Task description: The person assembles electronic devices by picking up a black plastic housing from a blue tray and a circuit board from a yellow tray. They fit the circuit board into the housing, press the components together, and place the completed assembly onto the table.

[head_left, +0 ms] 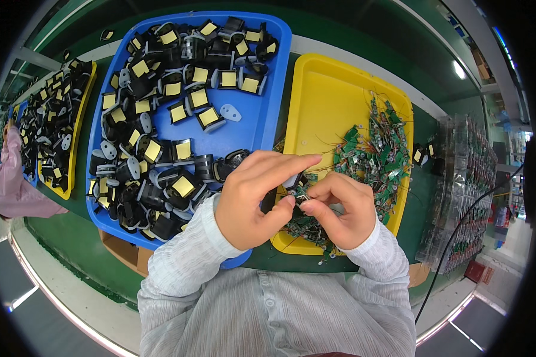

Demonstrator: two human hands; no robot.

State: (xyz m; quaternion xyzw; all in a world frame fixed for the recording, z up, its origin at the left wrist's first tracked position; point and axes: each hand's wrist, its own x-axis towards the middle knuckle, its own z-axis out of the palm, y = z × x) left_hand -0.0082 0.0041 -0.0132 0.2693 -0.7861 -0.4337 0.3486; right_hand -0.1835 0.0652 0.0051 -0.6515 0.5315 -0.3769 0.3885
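Over the near left part of the yellow tray (315, 77), my two hands meet at a small assembly. Inside my left hand (244, 199), between thumb and fingers, sits a black plastic housing (305, 178) with a grey end, mostly covered by the fingers. My right hand (345, 211) pinches a small circuit board (302, 198) with a shiny metal part against that housing. How far the two fit together is hidden by the fingertips. Loose green circuit boards (363, 154) with thin wires lie heaped in the yellow tray, beside and under my right hand.
A blue tray (283, 59) on the left holds many black housings (199, 98) with yellow pads and grey ends. Clear plastic trays (458, 190) packed with boards are stacked at right. Farther left, another person's pink sleeve (12, 178) is beside a second yellow tray (77, 146).
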